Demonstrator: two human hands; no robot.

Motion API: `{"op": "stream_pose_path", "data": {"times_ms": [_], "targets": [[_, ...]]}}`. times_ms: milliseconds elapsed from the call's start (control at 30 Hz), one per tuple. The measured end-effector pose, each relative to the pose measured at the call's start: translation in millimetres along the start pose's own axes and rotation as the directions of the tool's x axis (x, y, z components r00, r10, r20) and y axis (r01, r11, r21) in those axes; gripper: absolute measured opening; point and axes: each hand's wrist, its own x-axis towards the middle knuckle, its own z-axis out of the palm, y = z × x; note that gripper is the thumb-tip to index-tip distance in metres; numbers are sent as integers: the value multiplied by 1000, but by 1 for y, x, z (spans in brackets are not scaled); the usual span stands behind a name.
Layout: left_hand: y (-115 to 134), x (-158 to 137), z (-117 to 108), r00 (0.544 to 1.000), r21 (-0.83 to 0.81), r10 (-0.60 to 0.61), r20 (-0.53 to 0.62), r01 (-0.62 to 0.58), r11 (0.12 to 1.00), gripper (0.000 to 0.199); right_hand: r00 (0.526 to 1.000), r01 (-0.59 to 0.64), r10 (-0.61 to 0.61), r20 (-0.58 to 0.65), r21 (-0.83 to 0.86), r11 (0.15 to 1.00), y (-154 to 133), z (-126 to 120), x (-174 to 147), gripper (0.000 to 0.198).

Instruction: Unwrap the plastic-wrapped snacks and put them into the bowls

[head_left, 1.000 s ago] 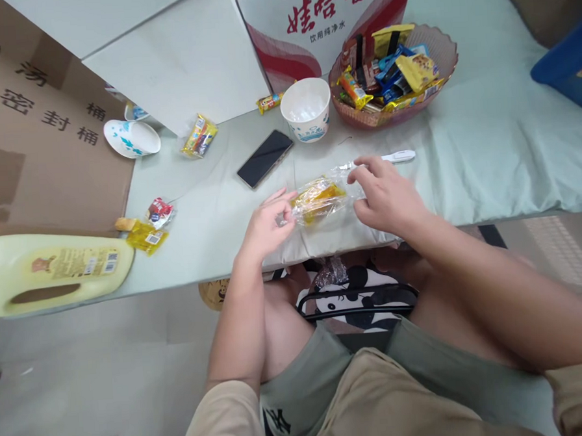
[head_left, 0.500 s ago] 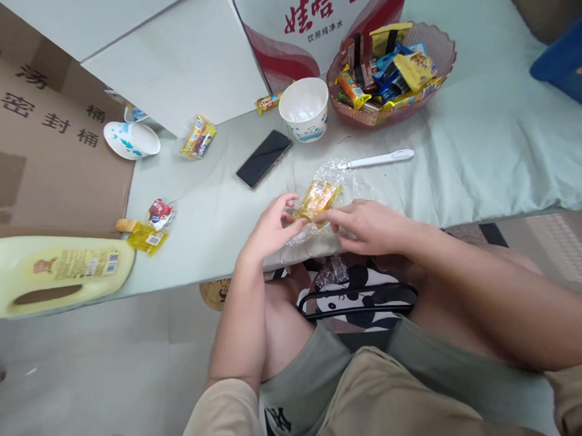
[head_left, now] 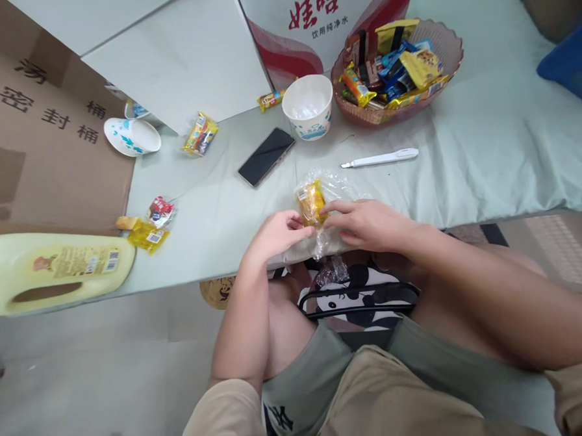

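Near the front edge of the cloth-covered table, yellow snack packets (head_left: 311, 202) lie with clear plastic wrap (head_left: 339, 188) around and beside them. My left hand (head_left: 283, 234) is at their lower left, its thumb and curled fingers closed on the lower part of the wrap. From the right, my right hand (head_left: 372, 223) reaches in with bent fingers, its fingertips at the packets' right edge and on the wrap. How firmly each hand grips is hard to see. Beyond the wrap lies a white utility knife (head_left: 380, 158), its blade pointing left.
A black phone (head_left: 267, 157), a paper bowl (head_left: 309, 110) and a pink glass bowl (head_left: 397, 111) of snacks stand farther back. A wrapped snack bundle (head_left: 200, 134) lies left. A yellow jug (head_left: 53, 247) rests by the left edge; crumpled plastic (head_left: 333, 270) is below the table edge.
The yellow packets have turned more upright and shifted slightly left. The wrap has come away from the knife blade, which now shows. Both hands have moved a little.
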Motion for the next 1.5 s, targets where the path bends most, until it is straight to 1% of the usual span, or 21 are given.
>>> {"op": "stream_pose_path", "data": {"times_ms": [67, 133, 233, 333, 433, 533, 633, 700, 767, 833, 867, 900, 967, 1033, 1067, 1133, 1200, 1300, 1400, 1433, 1500], "targets": [[1, 0, 3, 998, -42, 36, -58, -38, 998, 17, 1000, -8, 7, -16, -19, 1000, 0, 1, 0, 40], [2, 3, 6, 990, -124, 68, -124, -83, 989, 14, 999, -35, 34, -36, -43, 998, -1, 3, 1, 35], [5, 11, 9, 972, -273, 38, -232, -103, 956, 10, 994, -49, 44, -98, -40, 998, 1, 6, 4, 28], [6, 24, 8, 945, -420, -50, -324, -97, 902, 6, 988, 45, -46, -145, -9, 999, 5, 7, 6, 26], [3, 38, 3, 917, -492, -71, -392, -144, 858, 7, 983, 106, -108, -146, -18, 994, 7, 8, 5, 19], [-2, 47, -3, 885, -503, -71, -459, -193, 843, 10, 992, 100, -97, -87, 36, 994, 6, 7, 3, 24], [-9, 50, -6, 870, -467, -60, -490, -203, 860, 29, 999, 35, -40, 18, 209, 977, 1, 4, 1, 41], [-13, 49, -5, 877, -348, 20, -480, -211, 914, 45, 997, 15, -40, 67, 337, 941, -2, 0, 0, 46], [-15, 47, -2, 885, -155, 140, -444, -230, 961, 57, 993, 40, -84, 81, 439, 898, -3, -3, 0, 44], [-15, 45, 2, 897, -31, 216, -385, -246, 969, 54, 996, 52, -81, 42, 471, 880, -3, -6, 0, 35], [-14, 44, 3, 907, -23, 231, -351, -255, 967, 49, 999, 36, -37, -7, 451, 892, -3, -6, 0, 30], [-12, 42, 5, 918, -49, 238, -317, -266, 963, 46, 997, 9, 25, -77, 407, 913, -3, -6, 0, 27], [-6, 39, 8, 939, -166, 248, -238, -291, 942, 44, 962, -65, 133, -240, 270, 961, -1, -3, 1, 27], [1, 35, 10, 962, -294, 233, -139, -265, 918, 47, 935, -126, 162, -317, 131, 983, 2, 1, 3, 39], [4, 32, 11, 974, -347, 206, -100, -228, 910, 45, 937, -148, 165, -306, 79, 986, 4, 3, 4, 50], [11, 29, 11, 991, -429, 113, -76, -135, 893, 33, 953, -186, 185, -241, 20, 982, 9, 6, 7, 67], [17, 29, 11, 996, -477, 14, -93, -57, 877, 19, 954, -215, 210, -212, 0, 977, 13, 8, 9, 69], [20, 33, 10, 984, -447, -59, -170, -24, 894, 11, 945, -204, 197, -263, -1, 979, 17, 11, 14, 63], [18, 39, 10, 927, -286, -17, -375, -98, 953, 14, 926, -112, 114, -361, 25, 993, 21, 14, 18, 63], [16, 41, 9, 903, -241, 0, -430, -114, 964, 15, 909, -74, 83, -408, 38, 997, 22, 14, 18, 62], [14, 44, 7, 874, -206, 0, -486, -115, 972, 17, 853, -19, 57, -519, 78, 997, 24, 12, 19, 59]]}}
